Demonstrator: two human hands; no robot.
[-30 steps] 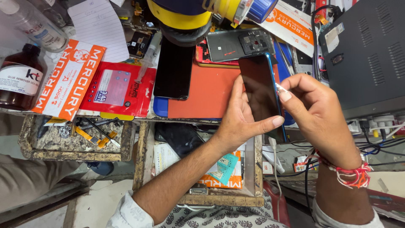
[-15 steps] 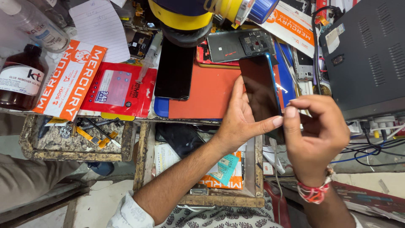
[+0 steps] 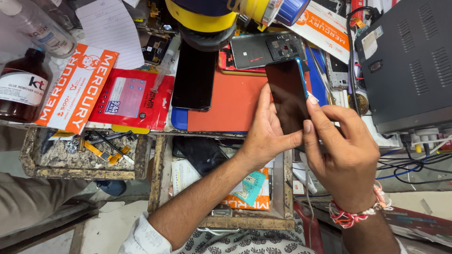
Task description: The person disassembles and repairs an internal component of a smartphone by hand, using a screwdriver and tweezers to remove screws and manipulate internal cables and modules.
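A dark smartphone with a blue edge is held upright over the bench. My left hand grips it from the left side and underneath. My right hand presses on its right edge, thumb and forefinger against the frame. Behind the phone lies an orange work mat. A second black phone rests flat on the mat's left side. A grey back cover with a camera cut-out lies at the mat's far end.
Left of the mat are red and orange packets and a brown glass bottle. A black box stands at the right with cables below it. Open wooden drawers of small parts sit beneath the bench edge.
My right hand has shifted lower and turned, from touching the phone's upper right edge to pressing its lower right side. The phone stays in my left hand.
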